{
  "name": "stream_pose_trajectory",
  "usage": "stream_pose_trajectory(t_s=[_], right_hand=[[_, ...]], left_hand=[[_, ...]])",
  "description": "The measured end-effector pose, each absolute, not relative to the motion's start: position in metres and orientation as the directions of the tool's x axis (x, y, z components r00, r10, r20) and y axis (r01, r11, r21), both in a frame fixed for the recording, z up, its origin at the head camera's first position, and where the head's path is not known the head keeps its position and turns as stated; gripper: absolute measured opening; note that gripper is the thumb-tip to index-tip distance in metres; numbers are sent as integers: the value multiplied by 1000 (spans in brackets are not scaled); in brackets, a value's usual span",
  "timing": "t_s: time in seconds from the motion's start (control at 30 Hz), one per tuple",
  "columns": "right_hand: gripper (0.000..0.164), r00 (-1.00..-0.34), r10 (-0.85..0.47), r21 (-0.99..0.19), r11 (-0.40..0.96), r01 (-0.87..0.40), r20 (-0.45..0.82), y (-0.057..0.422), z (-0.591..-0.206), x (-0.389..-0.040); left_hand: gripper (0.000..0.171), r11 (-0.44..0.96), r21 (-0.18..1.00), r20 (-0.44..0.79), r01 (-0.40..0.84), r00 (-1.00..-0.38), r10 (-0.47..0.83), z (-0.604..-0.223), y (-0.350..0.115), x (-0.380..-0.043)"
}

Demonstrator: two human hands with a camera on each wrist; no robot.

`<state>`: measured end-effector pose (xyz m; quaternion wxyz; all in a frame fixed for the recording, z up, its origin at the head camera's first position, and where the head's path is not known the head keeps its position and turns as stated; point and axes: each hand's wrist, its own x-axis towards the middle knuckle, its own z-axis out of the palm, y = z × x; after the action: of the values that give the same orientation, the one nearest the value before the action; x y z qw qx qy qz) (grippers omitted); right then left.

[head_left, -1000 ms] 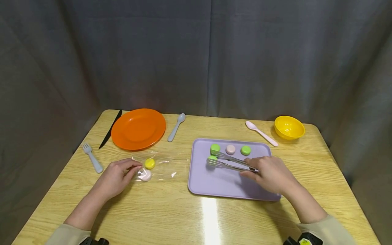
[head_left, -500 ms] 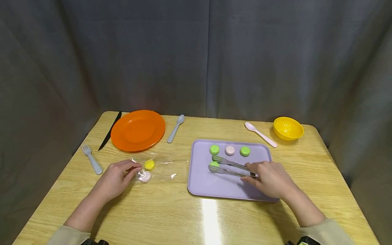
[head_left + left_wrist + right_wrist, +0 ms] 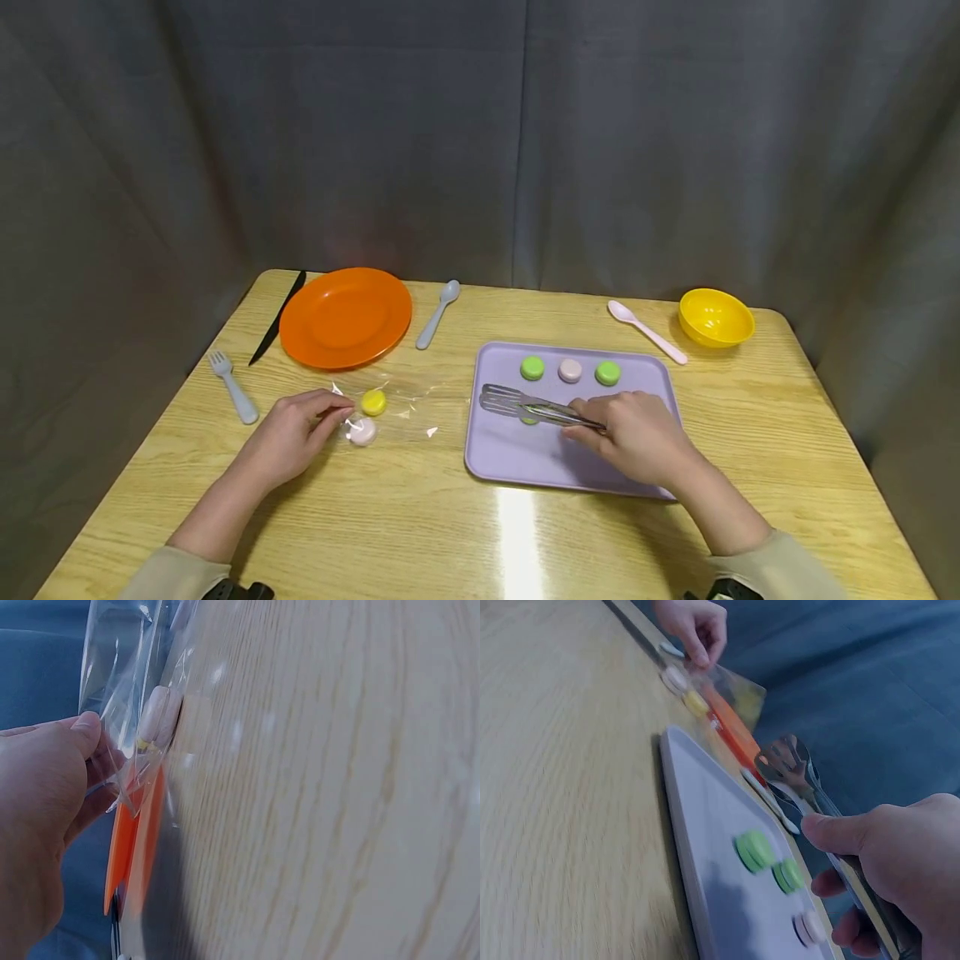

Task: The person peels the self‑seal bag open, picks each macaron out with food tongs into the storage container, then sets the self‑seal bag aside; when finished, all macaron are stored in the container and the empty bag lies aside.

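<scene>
My left hand (image 3: pixel 288 437) pinches the edge of a clear plastic bag (image 3: pixel 124 667), which lies toward the table's middle. Inside the bag are a yellow macaron (image 3: pixel 373 402) and a pale pink macaron (image 3: pixel 363 432). My right hand (image 3: pixel 633 437) grips metal tongs (image 3: pixel 501 400) above the lilac tray (image 3: pixel 510 467); nothing shows between their slotted tips. One green macaron (image 3: pixel 529 419) sits on the tray, partly hidden under the tongs. Behind it stand a green macaron (image 3: pixel 532 367), a pale pink macaron (image 3: pixel 570 371) and another green macaron (image 3: pixel 608 372) in a row.
At the back left lie an orange plate (image 3: pixel 347 317), a black knife (image 3: pixel 277 318), a grey fork (image 3: pixel 233 387) and a grey spoon (image 3: pixel 438 314). A pink spoon (image 3: pixel 647 332) and a yellow bowl (image 3: pixel 716 318) are at the back right. Grey curtains (image 3: pixel 480 142) border the table.
The tongs have turned, so their two arms now nearly overlap in the head view, and their tips have shifted left off the front green macaron. My left hand keeps its hold on the bag.
</scene>
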<state>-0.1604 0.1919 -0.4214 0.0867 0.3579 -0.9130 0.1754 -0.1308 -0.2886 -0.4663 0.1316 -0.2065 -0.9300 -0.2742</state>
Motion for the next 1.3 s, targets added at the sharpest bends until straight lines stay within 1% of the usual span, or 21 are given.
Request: stream_pose_trajectory(t_s=[0.13, 0.33, 0.43, 0.63, 0.73, 1.07, 1.3], right_hand=[[25, -696, -654, -255, 648, -717, 296, 176, -424, -163], [33, -674, -691, -279, 614, -738, 261, 154, -427, -168], [37, -653, -713, -269, 597, -756, 254, 140, -428, -172], [33, -615, -742, -242, 566, -788, 269, 111, -429, -178], [34, -619, -741, -241, 571, -785, 261, 98, -431, -180], [43, -648, -728, -216, 612, -761, 223, 71, -442, -185], [33, -663, -724, -196, 634, -748, 189, 54, -444, -187]], left_hand=[[12, 762, 460, 362, 456, -880, 308, -466, -288, -131], [13, 761, 460, 365, 457, -879, 307, -466, -289, -130], [13, 760, 458, 373, 461, -876, 306, -467, -290, -129], [15, 758, 455, 383, 468, -871, 308, -466, -291, -128], [15, 752, 456, 389, 476, -867, 313, -466, -289, -129], [16, 734, 451, 424, 507, -846, 324, -466, -285, -131], [18, 720, 452, 444, 526, -833, 330, -466, -284, -131]])
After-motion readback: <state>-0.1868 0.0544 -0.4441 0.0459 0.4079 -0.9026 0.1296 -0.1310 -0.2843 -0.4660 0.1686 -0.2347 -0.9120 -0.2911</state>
